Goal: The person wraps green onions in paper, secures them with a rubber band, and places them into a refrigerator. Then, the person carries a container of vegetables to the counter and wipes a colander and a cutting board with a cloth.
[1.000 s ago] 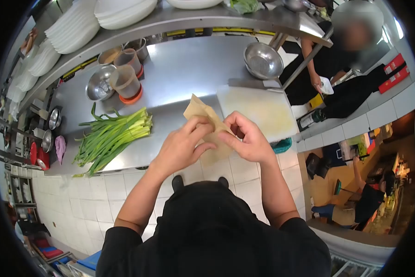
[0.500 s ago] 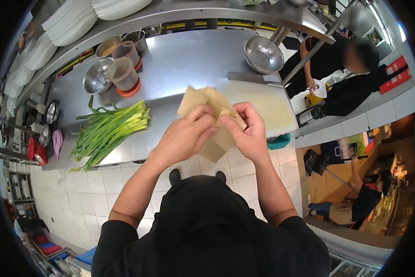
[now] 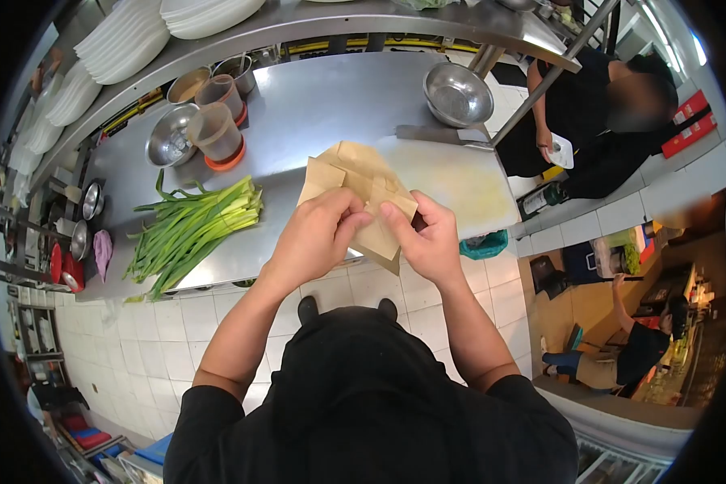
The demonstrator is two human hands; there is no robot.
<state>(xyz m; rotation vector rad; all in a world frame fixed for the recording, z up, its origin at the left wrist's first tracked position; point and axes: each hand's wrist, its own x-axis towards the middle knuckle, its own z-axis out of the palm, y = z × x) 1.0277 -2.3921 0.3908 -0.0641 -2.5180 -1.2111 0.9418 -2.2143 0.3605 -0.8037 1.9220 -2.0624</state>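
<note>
A brown paper bag (image 3: 371, 165), with folded flaps and creases, is held up over the front edge of the steel table. My left hand (image 3: 321, 230) pinches its left side, fingers curled in. On the other side my right hand (image 3: 429, 242) grips the paper between thumb and fingers. The bag's inside cannot be made out. To the left lies a bunch of green leafy stalks (image 3: 197, 234), like spring onions or leeks. Just beyond my right hand is a white cutting board (image 3: 468, 185) with a cleaver (image 3: 431, 135) along its far edge.
Metal bowls (image 3: 458, 95) and plastic tubs with orange bases (image 3: 215, 133) stand on the steel table (image 3: 330, 97). Stacked white plates (image 3: 125, 40) fill the shelf above. One person (image 3: 573, 105) stands at the right holding a white container; another person (image 3: 621, 347) is farther off.
Both hands have shifted slightly left, and the paper bag has turned and looks spread wider. At the right, the nearer person has moved a little.
</note>
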